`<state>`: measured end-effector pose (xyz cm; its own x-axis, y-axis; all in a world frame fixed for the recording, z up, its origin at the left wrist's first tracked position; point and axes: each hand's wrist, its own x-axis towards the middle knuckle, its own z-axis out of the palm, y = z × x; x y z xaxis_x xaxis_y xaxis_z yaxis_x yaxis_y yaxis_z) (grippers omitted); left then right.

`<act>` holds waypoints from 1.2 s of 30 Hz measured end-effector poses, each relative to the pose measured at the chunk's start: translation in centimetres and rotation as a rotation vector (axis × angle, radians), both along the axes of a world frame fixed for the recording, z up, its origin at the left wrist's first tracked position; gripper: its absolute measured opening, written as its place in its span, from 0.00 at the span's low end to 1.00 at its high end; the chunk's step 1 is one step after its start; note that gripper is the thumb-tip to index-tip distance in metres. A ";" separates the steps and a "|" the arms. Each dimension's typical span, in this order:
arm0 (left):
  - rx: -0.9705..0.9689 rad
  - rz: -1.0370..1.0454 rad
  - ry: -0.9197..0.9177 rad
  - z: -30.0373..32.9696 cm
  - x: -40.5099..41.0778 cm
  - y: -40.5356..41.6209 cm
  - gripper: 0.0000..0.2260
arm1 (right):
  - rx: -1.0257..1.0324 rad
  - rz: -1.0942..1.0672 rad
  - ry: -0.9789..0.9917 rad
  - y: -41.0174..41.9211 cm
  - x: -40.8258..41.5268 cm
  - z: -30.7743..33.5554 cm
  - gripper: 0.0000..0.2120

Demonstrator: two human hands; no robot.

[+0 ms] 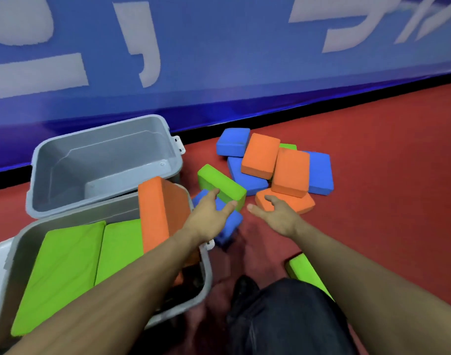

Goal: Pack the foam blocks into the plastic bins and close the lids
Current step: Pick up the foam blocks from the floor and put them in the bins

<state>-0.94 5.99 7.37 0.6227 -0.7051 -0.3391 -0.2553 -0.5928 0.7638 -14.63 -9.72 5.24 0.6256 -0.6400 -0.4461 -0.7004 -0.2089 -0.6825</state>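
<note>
Two grey plastic bins stand on the red floor at the left. The near bin [206,275] holds two green foam blocks [65,267] lying flat and an orange block [157,213] standing on end. The far bin [40,160] holds nothing. My left hand [209,216] reaches out with fingers spread over a blue block [232,226], its fingertips near a green block [219,183]. My right hand [278,213] is spread open over a flat orange block [301,204]. Neither hand grips anything. Beyond lies a pile of blue and orange blocks [291,172].
A blue padded wall with white lettering [219,60] runs behind the bins and the pile. Another green block [306,275] lies on the floor by my right forearm. My knee in dark trousers [283,319] and a black shoe are at the bottom centre.
</note>
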 end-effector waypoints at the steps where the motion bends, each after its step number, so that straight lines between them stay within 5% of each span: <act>1: 0.015 0.014 0.045 -1.1 -0.7 -1.5 0.35 | 0.002 -0.020 0.026 -1.0 -1.3 -0.7 0.44; 6: 0.125 0.170 0.277 -7.9 -4.0 -7.4 0.33 | 0.062 -0.167 0.117 -5.5 -7.7 -6.0 0.55; 10: 0.177 0.346 0.530 -16.3 -5.5 -9.9 0.56 | 0.092 -0.252 0.306 -7.9 -12.2 -12.1 0.53; 13: 0.158 0.602 0.684 -21.5 -5.7 -10.6 0.46 | 0.083 -0.292 0.441 -9.0 -13.7 -16.5 0.57; 16: 0.188 0.788 0.641 -24.9 -5.2 -10.4 0.41 | 0.093 -0.329 0.526 -9.6 -14.3 -20.6 0.61; 26: 0.131 1.059 0.628 -29.5 -1.0 -10.9 0.33 | -0.076 -0.321 0.814 -10.4 -14.5 -26.5 0.75; 36: 0.083 1.166 0.717 -30.9 -0.1 -12.8 0.30 | -0.188 -0.323 0.658 -9.5 -14.6 -25.4 0.52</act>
<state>-1.08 -6.77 -23.53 0.5075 0.1396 -0.8503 0.8504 -0.2399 0.4682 -29.27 -19.19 -20.17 0.0362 -0.8483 -0.5283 -0.9972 0.0043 -0.0753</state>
